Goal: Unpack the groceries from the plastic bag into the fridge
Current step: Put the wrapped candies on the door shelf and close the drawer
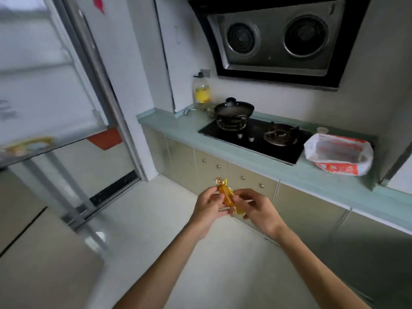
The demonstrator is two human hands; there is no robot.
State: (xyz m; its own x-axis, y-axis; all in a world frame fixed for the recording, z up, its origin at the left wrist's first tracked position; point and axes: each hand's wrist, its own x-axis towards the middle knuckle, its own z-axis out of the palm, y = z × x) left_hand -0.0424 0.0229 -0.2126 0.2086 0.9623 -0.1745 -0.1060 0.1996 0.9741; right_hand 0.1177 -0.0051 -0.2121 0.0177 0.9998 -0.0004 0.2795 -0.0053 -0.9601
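Note:
Both hands hold a small orange and yellow wrapped snack packet (225,194) in front of me, above the floor. My left hand (208,208) grips its left side and my right hand (256,208) pinches its lower right end. The white and red plastic bag (338,153) stands open on the green countertop (289,172) at the right, past the hob. The open fridge door (44,90) fills the upper left, blurred; the fridge's inside is not visible.
A black two-burner hob (256,136) carries a black wok (234,109). An oil bottle (201,91) stands in the counter corner. A range hood (278,36) hangs above. Beige cabinet doors (223,172) run below the counter. The pale floor (156,230) lies beneath my hands.

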